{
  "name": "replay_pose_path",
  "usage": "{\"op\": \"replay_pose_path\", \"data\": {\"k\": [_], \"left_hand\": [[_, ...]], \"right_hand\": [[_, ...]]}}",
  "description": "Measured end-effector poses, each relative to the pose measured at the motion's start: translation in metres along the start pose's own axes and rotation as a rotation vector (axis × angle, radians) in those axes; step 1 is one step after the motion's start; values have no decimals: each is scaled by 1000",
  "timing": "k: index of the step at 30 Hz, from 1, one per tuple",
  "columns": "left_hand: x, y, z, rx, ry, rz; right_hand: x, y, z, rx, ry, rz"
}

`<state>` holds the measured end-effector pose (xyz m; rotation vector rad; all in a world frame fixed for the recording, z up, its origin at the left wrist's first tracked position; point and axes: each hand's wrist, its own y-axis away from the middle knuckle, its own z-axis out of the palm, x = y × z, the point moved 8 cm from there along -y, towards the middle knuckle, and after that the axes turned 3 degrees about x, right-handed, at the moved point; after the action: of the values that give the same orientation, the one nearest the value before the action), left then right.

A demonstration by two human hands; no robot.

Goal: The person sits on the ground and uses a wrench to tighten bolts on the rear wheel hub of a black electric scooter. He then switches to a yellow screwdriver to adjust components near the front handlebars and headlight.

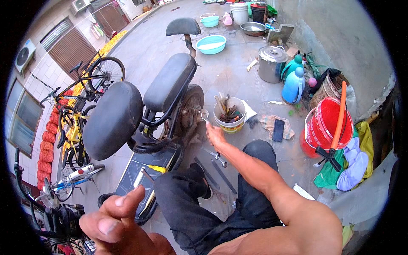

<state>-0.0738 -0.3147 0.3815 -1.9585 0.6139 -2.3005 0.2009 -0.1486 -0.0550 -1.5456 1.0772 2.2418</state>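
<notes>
One arm outstretched, right hand holding wrench, left hand half-curled

The silvery ring-ended metal wrench looked smooth to me, the long black padded seat dully sheened, the cylindrical silver metal pot polished, the round red plastic bucket glossy.

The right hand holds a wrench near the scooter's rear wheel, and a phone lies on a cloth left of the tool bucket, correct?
One side is wrong: in the head view, the phone lies on a cloth right of the tool bucket. The right hand holds a wrench near the scooter's rear wheel.
</notes>
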Motion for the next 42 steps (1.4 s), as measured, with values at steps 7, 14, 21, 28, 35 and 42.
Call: {"op": "replay_pose_path", "data": {"k": [7, 14, 21, 28, 35, 42], "left_hand": [[-17, -5, 49, -98, -492, 387], [-227, -94, 7, -344, -1136, 68], [-344, -148, -13, -419, -1386, 88], [-398, -187, -27, -416, -1430, -28], [-442, -205, -44, -461, -1400, -123], [-482, -226, -46, -455, -1396, -195]], "right_hand": [[20, -22, -2, 133, 224, -53], [15, -8, 8, -67, -209, 45], [101, -26, -3, -123, -337, 442], [100, -51, -64, 468, 526, -41], [62, -31, -29, 156, 79, 74], [76, -40, -21, -20, -42, 178]]}}
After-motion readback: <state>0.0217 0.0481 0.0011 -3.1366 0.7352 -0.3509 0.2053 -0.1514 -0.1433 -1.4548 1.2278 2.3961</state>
